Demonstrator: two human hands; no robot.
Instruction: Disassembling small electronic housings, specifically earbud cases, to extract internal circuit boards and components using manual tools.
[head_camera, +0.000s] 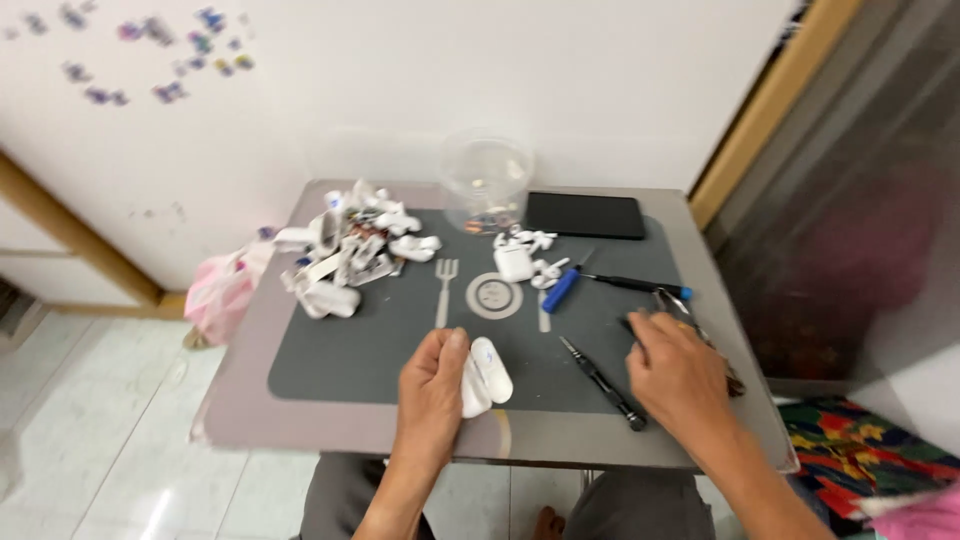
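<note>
The person's left hand (432, 385) is resting at the near edge of the grey table (250, 390), fingers curled together around an opened white earbud case (484, 374), thumb lying along the case's left side; the case is sitting on the dark grey mat (340, 350), its two halves fanning out to the right of the palm. The right hand (678, 375) is lying palm-down further right, fingers stretched forward and close together, their tips touching a pair of metal pliers (690, 315); whether they are gripping anything, I cannot tell. Between the two hands a black screwdriver (603, 383) is lying at a slant on the mat. Beyond it a blue-handled screwdriver (562, 288) and a black tool with a blue tip (640, 286) are lying near another white case (512, 262). A heap of white earbud parts (350, 255) is piling up at the mat's far left, a clear round tub (487, 180) is standing at the back, and a black flat slab (585, 215) is lying beside it
</note>
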